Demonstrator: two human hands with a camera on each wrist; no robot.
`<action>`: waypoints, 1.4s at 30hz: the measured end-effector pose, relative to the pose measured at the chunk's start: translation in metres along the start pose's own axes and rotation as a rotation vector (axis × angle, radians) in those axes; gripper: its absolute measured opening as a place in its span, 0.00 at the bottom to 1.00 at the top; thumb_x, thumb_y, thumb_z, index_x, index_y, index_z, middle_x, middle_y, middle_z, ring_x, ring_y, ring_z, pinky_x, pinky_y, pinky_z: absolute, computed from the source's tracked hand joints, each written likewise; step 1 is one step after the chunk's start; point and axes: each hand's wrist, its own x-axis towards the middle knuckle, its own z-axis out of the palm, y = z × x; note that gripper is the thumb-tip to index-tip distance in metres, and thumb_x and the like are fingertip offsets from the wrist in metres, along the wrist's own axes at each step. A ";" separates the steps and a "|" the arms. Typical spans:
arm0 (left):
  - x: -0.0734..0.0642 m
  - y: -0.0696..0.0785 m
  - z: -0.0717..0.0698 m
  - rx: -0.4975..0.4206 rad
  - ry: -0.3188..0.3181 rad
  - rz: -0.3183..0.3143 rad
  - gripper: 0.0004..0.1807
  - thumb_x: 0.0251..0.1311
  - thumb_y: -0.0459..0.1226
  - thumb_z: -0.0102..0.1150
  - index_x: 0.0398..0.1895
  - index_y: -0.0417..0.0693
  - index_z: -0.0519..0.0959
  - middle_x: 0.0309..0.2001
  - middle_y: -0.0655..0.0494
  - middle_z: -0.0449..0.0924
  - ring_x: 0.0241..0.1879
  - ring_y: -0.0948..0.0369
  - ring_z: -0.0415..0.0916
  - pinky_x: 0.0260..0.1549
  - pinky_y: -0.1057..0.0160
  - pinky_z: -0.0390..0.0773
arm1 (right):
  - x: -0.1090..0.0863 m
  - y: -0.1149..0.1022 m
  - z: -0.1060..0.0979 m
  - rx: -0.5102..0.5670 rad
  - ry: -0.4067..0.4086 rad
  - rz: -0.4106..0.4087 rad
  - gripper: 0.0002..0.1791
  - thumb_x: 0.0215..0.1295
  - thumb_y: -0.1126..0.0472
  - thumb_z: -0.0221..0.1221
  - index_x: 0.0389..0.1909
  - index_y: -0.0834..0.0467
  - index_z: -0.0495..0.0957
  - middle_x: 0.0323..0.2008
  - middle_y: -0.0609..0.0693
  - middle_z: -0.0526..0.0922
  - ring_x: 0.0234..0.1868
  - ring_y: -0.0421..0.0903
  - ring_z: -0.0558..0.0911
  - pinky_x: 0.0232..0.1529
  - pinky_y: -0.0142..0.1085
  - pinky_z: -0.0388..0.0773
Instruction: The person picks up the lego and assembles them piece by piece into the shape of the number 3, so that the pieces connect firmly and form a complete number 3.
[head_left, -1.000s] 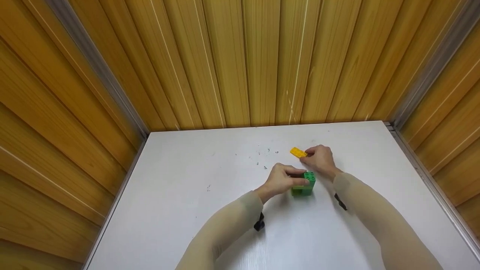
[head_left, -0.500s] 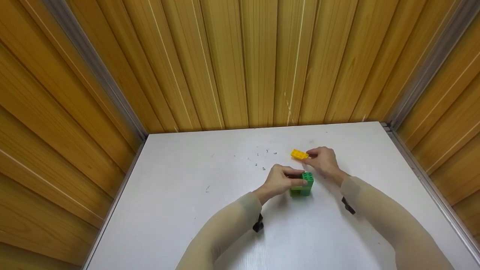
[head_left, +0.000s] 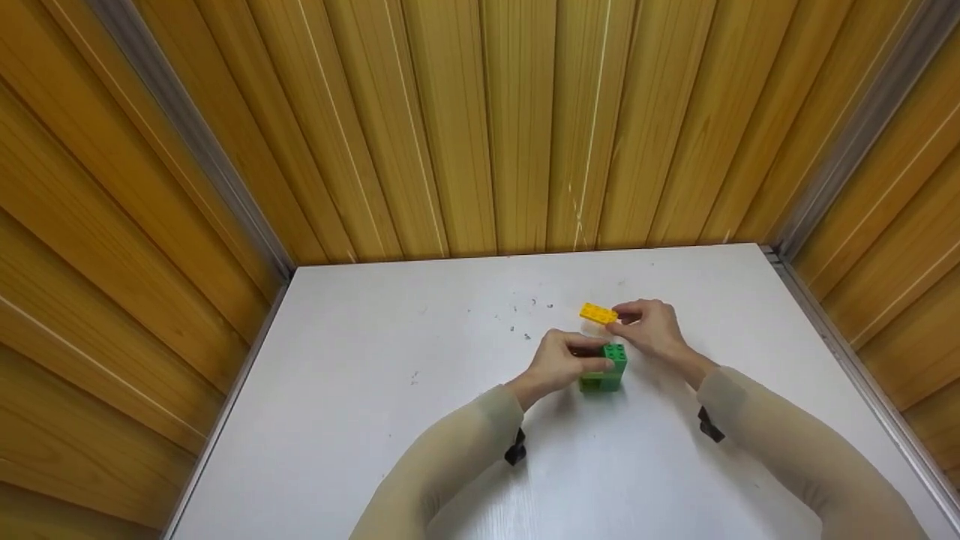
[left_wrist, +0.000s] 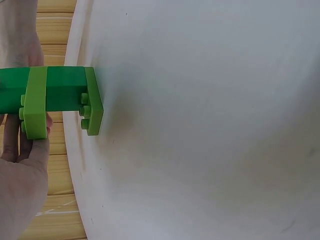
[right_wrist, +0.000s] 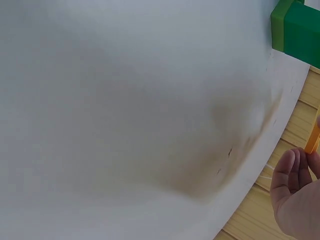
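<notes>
A small tower of dark and light green building blocks (head_left: 615, 369) stands on the white table in the head view. My left hand (head_left: 559, 361) grips its upper part from the left, thumb on the near side. The left wrist view shows light green plates (left_wrist: 36, 105) between and under dark green blocks (left_wrist: 66, 89); the top is cut off. Just behind the tower, my right hand (head_left: 651, 328) pinches the right end of a yellow studded building plate (head_left: 598, 313). The plate appears raised and apart from the tower. Only its edge shows in the right wrist view.
The white table (head_left: 337, 420) carries several small dark marks (head_left: 527, 337) left of the plate. Wood-look panels (head_left: 472, 135) rise at the back and both sides, with metal strips in the corners.
My right hand has drawn the yellow plate slightly nearer to me, and its forearm has swung right. My left hand and the green tower have stayed nearly still.
</notes>
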 end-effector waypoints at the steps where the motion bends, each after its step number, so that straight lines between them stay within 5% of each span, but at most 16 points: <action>1: 0.000 0.000 0.000 -0.001 -0.004 0.007 0.21 0.63 0.42 0.84 0.59 0.61 0.94 0.56 0.67 0.95 0.53 0.69 0.87 0.66 0.55 0.88 | -0.002 0.000 -0.001 0.008 0.001 0.004 0.26 0.77 0.52 0.72 0.69 0.61 0.86 0.64 0.64 0.89 0.62 0.61 0.86 0.64 0.53 0.89; 9: -0.001 -0.002 -0.002 -0.025 -0.018 0.085 0.22 0.63 0.40 0.83 0.61 0.54 0.93 0.56 0.62 0.95 0.54 0.66 0.89 0.60 0.61 0.88 | -0.014 -0.003 -0.012 0.031 0.055 -0.071 0.24 0.74 0.53 0.74 0.65 0.61 0.89 0.58 0.63 0.92 0.59 0.61 0.89 0.56 0.43 0.89; 23: -0.004 0.002 0.002 0.006 -0.005 0.046 0.21 0.69 0.42 0.79 0.64 0.57 0.91 0.60 0.64 0.93 0.54 0.69 0.87 0.67 0.56 0.87 | -0.034 -0.018 -0.030 0.115 0.062 -0.146 0.22 0.73 0.58 0.74 0.65 0.61 0.89 0.57 0.62 0.92 0.57 0.58 0.89 0.48 0.19 0.84; 35: -0.004 0.000 0.003 -0.004 -0.009 0.082 0.24 0.71 0.39 0.78 0.68 0.54 0.89 0.64 0.63 0.92 0.59 0.63 0.88 0.66 0.59 0.88 | -0.050 -0.020 -0.036 0.163 0.098 -0.241 0.20 0.70 0.64 0.75 0.61 0.62 0.91 0.53 0.62 0.94 0.48 0.36 0.88 0.46 0.19 0.84; 42: -0.004 -0.001 0.001 -0.027 0.005 0.130 0.29 0.68 0.37 0.80 0.72 0.55 0.86 0.64 0.56 0.92 0.64 0.53 0.88 0.70 0.55 0.86 | -0.059 -0.019 -0.036 0.165 0.081 -0.259 0.21 0.70 0.66 0.74 0.62 0.65 0.89 0.53 0.61 0.93 0.49 0.38 0.89 0.47 0.19 0.85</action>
